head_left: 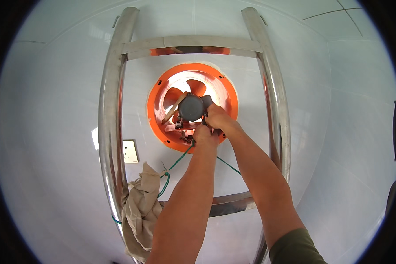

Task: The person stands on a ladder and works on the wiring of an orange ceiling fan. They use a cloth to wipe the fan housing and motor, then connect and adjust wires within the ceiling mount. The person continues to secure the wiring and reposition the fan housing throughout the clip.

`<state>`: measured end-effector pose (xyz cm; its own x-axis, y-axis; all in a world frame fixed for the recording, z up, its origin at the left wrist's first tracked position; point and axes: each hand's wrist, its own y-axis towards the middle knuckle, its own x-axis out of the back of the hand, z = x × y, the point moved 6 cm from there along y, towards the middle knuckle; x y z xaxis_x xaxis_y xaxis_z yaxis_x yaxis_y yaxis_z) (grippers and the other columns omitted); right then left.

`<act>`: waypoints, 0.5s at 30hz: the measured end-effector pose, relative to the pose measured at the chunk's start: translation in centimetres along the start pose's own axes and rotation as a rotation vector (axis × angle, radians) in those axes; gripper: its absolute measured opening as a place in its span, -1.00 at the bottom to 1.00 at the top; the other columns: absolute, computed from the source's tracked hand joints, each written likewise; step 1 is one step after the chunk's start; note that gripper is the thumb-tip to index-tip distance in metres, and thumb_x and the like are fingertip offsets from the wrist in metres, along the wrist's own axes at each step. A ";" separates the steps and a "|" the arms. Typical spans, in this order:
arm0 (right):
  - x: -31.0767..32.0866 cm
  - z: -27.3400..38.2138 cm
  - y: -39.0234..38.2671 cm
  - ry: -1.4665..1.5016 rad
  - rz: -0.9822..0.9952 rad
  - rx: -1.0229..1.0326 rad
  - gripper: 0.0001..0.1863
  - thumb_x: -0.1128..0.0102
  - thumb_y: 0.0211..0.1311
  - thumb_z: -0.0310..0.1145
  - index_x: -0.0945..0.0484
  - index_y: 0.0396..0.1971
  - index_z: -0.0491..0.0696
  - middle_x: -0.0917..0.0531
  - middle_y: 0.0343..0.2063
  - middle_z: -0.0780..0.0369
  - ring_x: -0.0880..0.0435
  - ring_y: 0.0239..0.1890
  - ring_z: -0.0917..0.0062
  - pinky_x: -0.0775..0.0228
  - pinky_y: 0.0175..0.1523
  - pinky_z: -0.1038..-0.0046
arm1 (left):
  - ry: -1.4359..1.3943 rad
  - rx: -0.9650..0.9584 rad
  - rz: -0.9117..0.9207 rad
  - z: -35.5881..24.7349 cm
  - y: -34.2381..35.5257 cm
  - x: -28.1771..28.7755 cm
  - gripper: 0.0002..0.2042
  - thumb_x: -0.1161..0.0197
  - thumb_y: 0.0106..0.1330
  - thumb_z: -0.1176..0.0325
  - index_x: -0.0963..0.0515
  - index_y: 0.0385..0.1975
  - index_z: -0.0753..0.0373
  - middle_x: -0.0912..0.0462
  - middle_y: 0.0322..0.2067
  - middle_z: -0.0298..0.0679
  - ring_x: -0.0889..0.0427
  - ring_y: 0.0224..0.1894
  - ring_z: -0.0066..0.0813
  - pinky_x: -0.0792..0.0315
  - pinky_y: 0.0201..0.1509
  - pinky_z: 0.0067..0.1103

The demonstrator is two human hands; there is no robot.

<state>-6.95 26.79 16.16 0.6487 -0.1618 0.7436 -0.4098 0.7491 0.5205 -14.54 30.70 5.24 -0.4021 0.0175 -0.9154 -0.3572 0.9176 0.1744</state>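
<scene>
An orange round fan housing (154, 110) is set in the wall, with orange fan blades (197, 87) and a dark grey motor (191, 108) inside. My right hand (217, 118) is closed at the motor's right side, by a dark part. Just below the motor, my left hand (205, 134) is closed beside a bracket with small metal fittings (187, 139). The hands nearly touch, and what their fingers grip is hidden. A tan stick (175, 108) leans across the blades on the left. Green cord (180, 157) runs down from near my left hand.
A shiny metal ladder stands before the wall, its left rail (109, 114), right rail (275, 105) and upper rung (141, 46) framing the fan. A beige cloth (141, 211) hangs at the lower left rail, near knotted green cord. A wall socket (130, 152) sits beside that rail.
</scene>
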 end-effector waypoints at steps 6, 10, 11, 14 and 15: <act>0.4 -1.4 0.0 -0.075 0.061 -0.058 -0.64 -0.33 0.23 -0.46 -0.68 0.00 -0.31 -0.76 0.02 -0.15 -0.78 0.13 0.08 -0.66 0.15 0.18 | -0.034 0.076 0.022 0.1 -4.4 -2.0 -0.60 0.11 0.58 0.48 -0.30 0.38 0.29 -0.50 0.18 -0.01 -0.60 0.16 -0.03 -0.60 0.33 0.08; 0.9 0.7 -0.5 -0.056 0.103 -0.041 -0.58 -0.33 0.40 -0.28 -0.66 0.08 -0.30 -0.75 0.05 -0.16 -0.79 0.08 0.05 -0.68 0.10 0.15 | -0.123 0.182 0.151 -0.7 -0.6 0.0 -0.64 0.11 0.48 0.62 -0.36 0.24 0.34 -0.48 0.12 0.00 -0.52 0.20 -0.05 -0.49 0.44 0.07; 0.6 3.7 -0.8 -0.085 0.133 0.021 -0.61 -0.29 0.44 -0.24 -0.71 0.04 -0.27 -0.76 0.04 -0.12 -0.80 0.08 0.06 -0.68 0.10 0.14 | 0.062 0.069 0.205 -3.6 3.2 1.8 -0.62 0.12 0.44 0.66 -0.35 0.23 0.36 -0.47 0.13 0.02 -0.51 0.20 -0.03 -0.48 0.46 0.07; 0.7 0.8 0.1 -0.199 0.142 0.060 -0.63 -0.26 0.25 -0.47 -0.66 0.00 -0.35 -0.78 -0.10 -0.15 -0.83 -0.09 0.06 -0.70 -0.06 0.09 | -0.098 0.190 0.045 -1.0 0.3 -0.1 -0.49 0.19 0.20 0.82 -0.32 0.20 0.44 -0.37 0.21 0.08 -0.49 0.23 0.12 -0.44 0.53 0.12; 0.3 0.5 0.4 -0.216 0.171 0.076 -0.62 -0.27 0.24 -0.46 -0.66 0.01 -0.36 -0.77 -0.06 -0.16 -0.81 -0.04 0.04 -0.68 -0.01 0.10 | -0.082 0.166 0.020 -0.7 -0.5 -0.3 -0.48 0.20 0.18 0.83 -0.32 0.20 0.45 -0.36 0.21 0.10 -0.48 0.26 0.15 -0.43 0.54 0.14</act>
<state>-7.27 26.68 16.77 0.4178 -0.1762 0.8913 -0.5539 0.7282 0.4037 -14.86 29.99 5.70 -0.3350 0.0627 -0.9401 -0.2032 0.9695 0.1370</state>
